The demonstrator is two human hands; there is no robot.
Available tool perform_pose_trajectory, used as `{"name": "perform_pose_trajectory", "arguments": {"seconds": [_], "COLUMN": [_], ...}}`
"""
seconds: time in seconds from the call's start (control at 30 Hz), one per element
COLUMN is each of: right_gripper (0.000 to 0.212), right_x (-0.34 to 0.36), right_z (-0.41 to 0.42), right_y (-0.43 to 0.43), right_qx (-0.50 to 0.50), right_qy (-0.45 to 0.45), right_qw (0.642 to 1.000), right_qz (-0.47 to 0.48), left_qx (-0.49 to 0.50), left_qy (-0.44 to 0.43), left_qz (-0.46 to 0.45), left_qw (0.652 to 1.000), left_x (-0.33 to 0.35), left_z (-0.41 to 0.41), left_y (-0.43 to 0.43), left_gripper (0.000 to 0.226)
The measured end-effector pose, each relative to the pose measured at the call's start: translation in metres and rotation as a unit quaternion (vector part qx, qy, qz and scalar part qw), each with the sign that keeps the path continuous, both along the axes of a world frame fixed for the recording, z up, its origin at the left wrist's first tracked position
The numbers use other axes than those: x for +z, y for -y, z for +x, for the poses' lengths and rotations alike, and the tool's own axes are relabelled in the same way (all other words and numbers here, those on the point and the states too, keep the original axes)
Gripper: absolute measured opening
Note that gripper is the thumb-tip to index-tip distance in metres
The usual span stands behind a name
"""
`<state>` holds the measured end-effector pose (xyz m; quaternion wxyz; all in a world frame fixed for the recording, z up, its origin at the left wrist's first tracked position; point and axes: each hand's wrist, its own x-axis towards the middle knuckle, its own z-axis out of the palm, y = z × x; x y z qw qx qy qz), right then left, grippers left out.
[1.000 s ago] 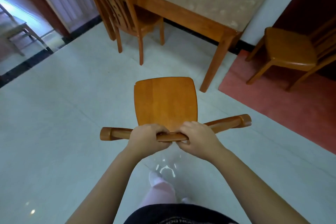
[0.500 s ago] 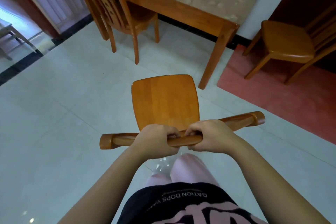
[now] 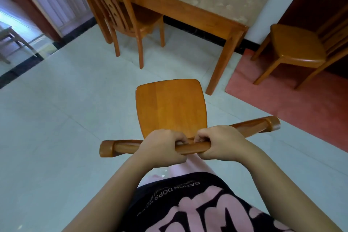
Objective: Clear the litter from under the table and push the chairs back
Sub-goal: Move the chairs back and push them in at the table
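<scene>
Wooden chair (image 3: 171,107), short of the table (image 3: 188,8): left hand (image 3: 162,147) and right hand (image 3: 220,142) fingers curled round its top rail.

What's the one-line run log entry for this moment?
left hand: grips top rail | right hand: grips top rail | chair: apart from table

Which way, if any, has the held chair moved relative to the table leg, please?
No clear move: the chair keeps its front seat corner just left of the table leg, near its foot, the same gap as a second ago.
</scene>
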<state>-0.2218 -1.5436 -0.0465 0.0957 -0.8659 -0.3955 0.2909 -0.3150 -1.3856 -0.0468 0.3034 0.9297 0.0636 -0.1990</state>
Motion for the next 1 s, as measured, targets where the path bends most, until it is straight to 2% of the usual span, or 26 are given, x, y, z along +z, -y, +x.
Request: {"name": "perform_pose_trajectory", "arguments": {"seconds": [0.17, 0.57, 0.8, 1.0], "right_gripper": [0.020, 0.016, 0.014, 0.013], "right_x": [0.007, 0.030, 0.052, 0.058], "right_z": [-0.006, 0.006, 0.066, 0.140], "right_y": [-0.005, -0.052, -0.102, -0.148], "right_qx": [-0.037, -0.040, -0.035, -0.041], "right_qy": [-0.032, -0.081, -0.088, -0.109], "right_qw": [0.999, 0.996, 0.995, 0.993], "right_qz": [-0.007, 0.004, 0.014, 0.019], "left_qx": [0.051, 0.056, 0.025, -0.006], "left_qy": [-0.002, 0.005, 0.033, 0.023], "left_qz": [-0.007, -0.062, -0.053, -0.040], "left_qw": [0.999, 0.997, 0.998, 0.999], "left_x": [0.001, 0.013, 0.025, 0.037], "left_z": [-0.004, 0.007, 0.070, 0.149], "left_y": [0.004, -0.049, -0.098, -0.148], "left_gripper": [0.030, 0.030, 0.023, 0.020]}}
